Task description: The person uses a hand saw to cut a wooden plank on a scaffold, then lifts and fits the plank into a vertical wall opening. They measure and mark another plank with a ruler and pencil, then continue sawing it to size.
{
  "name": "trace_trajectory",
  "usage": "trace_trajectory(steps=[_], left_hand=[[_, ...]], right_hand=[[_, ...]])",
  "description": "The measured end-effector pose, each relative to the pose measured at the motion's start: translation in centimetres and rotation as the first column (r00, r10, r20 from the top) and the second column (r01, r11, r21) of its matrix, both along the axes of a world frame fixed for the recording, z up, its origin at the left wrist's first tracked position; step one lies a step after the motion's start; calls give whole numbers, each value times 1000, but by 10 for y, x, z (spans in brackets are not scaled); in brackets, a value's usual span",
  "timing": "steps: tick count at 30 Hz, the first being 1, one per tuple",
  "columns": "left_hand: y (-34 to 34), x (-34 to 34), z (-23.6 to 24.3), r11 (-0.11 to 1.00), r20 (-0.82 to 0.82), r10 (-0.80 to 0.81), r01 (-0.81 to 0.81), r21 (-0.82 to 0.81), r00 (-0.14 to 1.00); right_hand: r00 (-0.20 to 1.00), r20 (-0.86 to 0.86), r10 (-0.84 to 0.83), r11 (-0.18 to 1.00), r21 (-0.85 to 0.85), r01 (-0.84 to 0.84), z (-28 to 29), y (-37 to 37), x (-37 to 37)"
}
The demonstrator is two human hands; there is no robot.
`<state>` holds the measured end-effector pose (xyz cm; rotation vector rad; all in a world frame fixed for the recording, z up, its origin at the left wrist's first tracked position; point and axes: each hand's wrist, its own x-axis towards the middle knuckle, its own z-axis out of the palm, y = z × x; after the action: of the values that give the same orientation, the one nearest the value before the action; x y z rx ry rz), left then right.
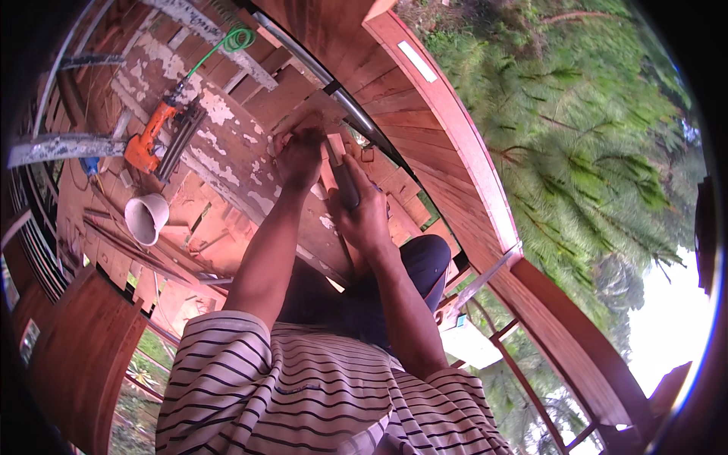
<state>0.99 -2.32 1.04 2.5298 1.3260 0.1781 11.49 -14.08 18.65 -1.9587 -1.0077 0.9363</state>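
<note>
My right hand [364, 216] is closed round a dark, elongated tool [345, 184], which lies along a narrow wooden strip [327, 179]; its exact kind does not show. Just left of the strip's far end, my left hand [300, 158] is curled low over the work. Its fingers are partly hidden and blurred, so what they hold cannot be made out. Beneath both hands runs a wide plank [250, 171] with peeling pale paint.
An orange nail gun [149, 140] with a coiled green air hose [237, 39] lies to the left. Nearer stands a white bucket [146, 218] among wood scraps. A curved plank wall [425, 114] rises on the right, with trees beyond. A metal pipe [315, 64] runs along its foot.
</note>
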Motion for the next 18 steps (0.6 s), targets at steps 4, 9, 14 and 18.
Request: trace_trajectory(steps=[4,9,14,18], left_hand=[[2,3,3,994,22,108,-108,-1,994],[-6,2,-16,990,68,123,-127,61,990],[-4,-2,-16,1000,53,-19,18,16,998],[2,-10,-23,1000,195,-4,7,-12,981]], right_hand=[[996,-76,-36,998,-45,33,60,-132,-22],[988,-131,-79,994,-80,69,77,-173,-25],[993,-81,-83,987,128,93,-42,-45,-4],[997,-71,-36,996,85,42,-35,-21,0]])
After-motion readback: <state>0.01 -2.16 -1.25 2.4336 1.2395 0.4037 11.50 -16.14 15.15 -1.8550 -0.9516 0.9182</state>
